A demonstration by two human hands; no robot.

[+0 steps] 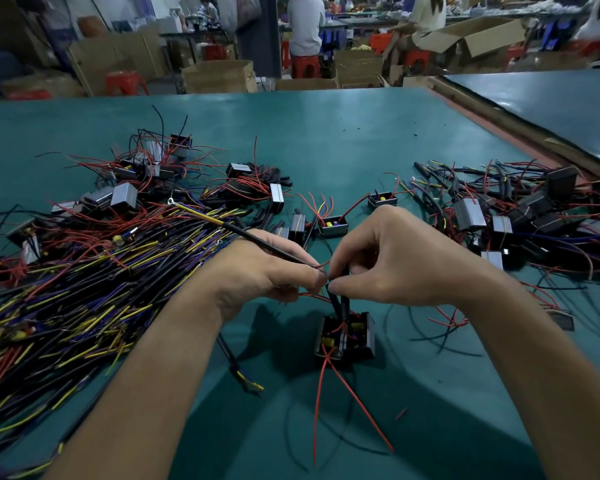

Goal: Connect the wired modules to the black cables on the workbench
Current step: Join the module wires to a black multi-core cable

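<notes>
**Left hand (274,271) and right hand (395,265) meeting at the wire ends**

Pinches the black cable (257,241) end in left fingers; pinches the black leads (338,301) of the module (347,336) in right fingers. Shows the module at 6 o'clock from the hands, on or just above the workbench (326,133); cannot tell which. May lose the joint if thin ends slip; may snag red wires (355,400) trailing below.

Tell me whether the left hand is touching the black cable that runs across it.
Touching. The head view shows the black cable lying across the left hand, its end pinched between the fingers.
</notes>
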